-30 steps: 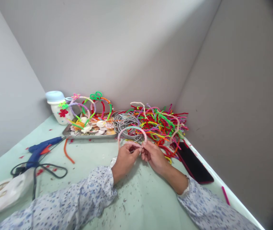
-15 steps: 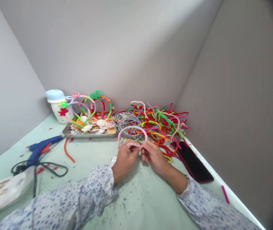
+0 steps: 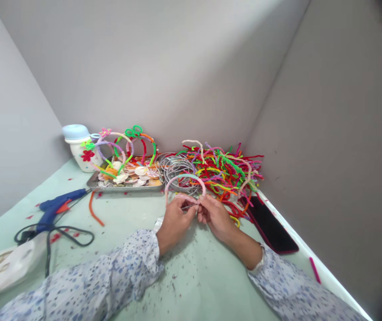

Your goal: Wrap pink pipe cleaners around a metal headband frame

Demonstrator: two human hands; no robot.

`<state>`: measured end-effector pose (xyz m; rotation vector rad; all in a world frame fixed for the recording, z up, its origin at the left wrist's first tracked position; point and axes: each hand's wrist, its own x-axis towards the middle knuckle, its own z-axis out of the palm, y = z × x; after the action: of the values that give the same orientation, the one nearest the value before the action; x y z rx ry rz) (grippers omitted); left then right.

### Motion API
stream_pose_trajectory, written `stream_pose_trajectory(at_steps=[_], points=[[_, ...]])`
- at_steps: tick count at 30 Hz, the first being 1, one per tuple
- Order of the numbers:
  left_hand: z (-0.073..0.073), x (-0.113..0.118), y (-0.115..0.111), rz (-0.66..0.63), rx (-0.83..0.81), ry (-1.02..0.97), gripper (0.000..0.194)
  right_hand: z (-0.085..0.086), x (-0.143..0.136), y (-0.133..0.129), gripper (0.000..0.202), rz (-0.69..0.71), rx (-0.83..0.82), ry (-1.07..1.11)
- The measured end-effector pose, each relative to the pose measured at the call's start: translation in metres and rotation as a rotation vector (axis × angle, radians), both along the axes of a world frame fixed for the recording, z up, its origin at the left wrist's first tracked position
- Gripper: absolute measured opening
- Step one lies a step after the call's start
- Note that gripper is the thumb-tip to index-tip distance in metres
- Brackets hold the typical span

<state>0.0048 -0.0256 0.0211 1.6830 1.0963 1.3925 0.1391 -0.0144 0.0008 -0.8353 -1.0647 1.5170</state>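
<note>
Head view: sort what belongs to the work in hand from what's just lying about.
Likely part of the work:
pastel fuzzy hoop, held
thin silver hoops
pile of fuzzy stems
blue glue gun, though untouched

Seemingly just lying about:
phone
lidded bottle
white packet

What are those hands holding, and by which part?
The left hand and right hand hold a fuzzy pink-and-turquoise hoop by its near right side; the exact pinch points are partly hidden.
</note>
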Motion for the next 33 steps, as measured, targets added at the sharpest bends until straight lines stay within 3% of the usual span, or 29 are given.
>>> stream_pose_trajectory(at_steps=[13,33], points=[[0.0026,-0.0062,-0.0048,-0.044,0.067,0.116,0.019,-0.0001,0.0013,-0.001,0.029,0.026,-0.016,-0.033],[0.003,-0.0044,-0.007,-0.018,0.134,0.115,0.011,0.0007,0.004,0.0021,0.015,0.021,-0.046,0.145]])
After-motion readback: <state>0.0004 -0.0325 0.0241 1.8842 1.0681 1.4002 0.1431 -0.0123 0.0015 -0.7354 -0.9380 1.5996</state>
